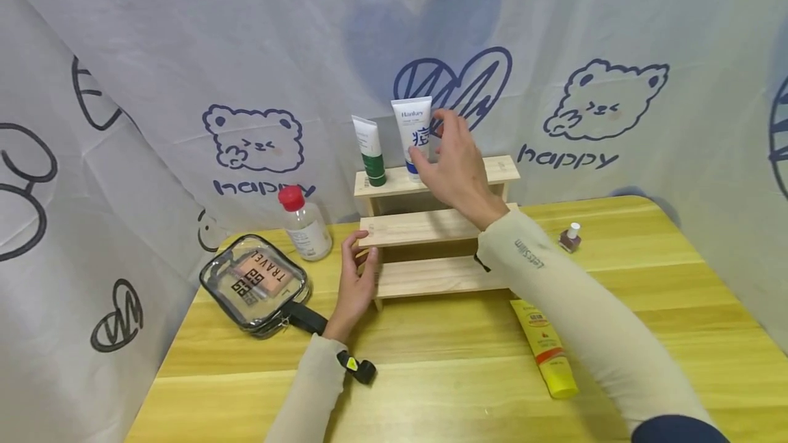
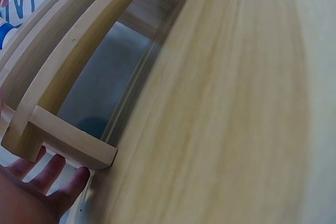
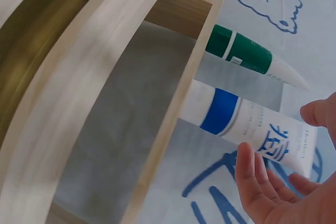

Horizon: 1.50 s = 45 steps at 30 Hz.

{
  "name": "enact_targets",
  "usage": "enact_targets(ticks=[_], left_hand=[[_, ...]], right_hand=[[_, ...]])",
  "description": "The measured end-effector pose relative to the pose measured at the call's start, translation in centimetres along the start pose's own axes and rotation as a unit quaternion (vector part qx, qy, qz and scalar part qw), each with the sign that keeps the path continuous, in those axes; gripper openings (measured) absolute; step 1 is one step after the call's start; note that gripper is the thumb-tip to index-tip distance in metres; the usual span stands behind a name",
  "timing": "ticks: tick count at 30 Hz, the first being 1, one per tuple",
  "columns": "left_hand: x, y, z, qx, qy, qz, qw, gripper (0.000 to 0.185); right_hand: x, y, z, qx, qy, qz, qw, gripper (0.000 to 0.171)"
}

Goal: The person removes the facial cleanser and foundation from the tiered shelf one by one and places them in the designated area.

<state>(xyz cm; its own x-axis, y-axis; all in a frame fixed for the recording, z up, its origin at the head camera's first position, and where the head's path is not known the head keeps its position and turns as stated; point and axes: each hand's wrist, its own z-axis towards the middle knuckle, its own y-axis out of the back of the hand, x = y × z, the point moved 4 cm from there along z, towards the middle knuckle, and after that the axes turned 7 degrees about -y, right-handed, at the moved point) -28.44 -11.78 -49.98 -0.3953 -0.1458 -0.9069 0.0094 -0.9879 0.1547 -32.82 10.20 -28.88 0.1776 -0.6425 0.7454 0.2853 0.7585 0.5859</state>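
White-blue tube (image 1: 411, 130) stands cap-down on wooden shelf (image 1: 418, 227), long axis near vertical; right grip (image 1: 457, 168) spread around it, left grip (image 1: 355, 284) spread at shelf's end

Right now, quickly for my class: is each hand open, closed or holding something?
Left hand: open, fingers at the left end of the wooden rack.
Right hand: open beside the white-and-blue tube, not gripping it.
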Motion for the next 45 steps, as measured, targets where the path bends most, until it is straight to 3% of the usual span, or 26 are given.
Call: enact_targets(ticks=[9, 16, 20, 30, 45], left_hand=[[0.2, -0.1, 0.3, 0.002, -0.001, -0.004, 1.0000, 0.042], [0.2, -0.1, 0.3, 0.001, -0.001, -0.005, 1.0000, 0.043], [0.1, -0.1, 0.3, 0.003, -0.003, -0.003, 1.0000, 0.043], [0.1, -0.1, 0.3, 0.009, 0.000, 0.003, 1.0000, 0.042], [0.2, 0.1, 0.0, 0.003, 0.003, 0.001, 1.0000, 0.042]], right_hand=[[-0.4, -1.0, 1.8, 0.008, -0.038, 0.002, 0.999, 0.077], [-0.6, -2.3, 2.8, 0.062, -0.066, 0.088, 0.992, 0.075], [-0.9, -2.8, 3.3, 0.085, -0.077, 0.110, 0.987, 0.073], [-1.8, -3.5, 3.6, 0.118, -0.040, 0.125, 0.984, 0.057], [-1.7, -3.6, 3.3, 0.117, -0.029, 0.161, 0.980, 0.055]])
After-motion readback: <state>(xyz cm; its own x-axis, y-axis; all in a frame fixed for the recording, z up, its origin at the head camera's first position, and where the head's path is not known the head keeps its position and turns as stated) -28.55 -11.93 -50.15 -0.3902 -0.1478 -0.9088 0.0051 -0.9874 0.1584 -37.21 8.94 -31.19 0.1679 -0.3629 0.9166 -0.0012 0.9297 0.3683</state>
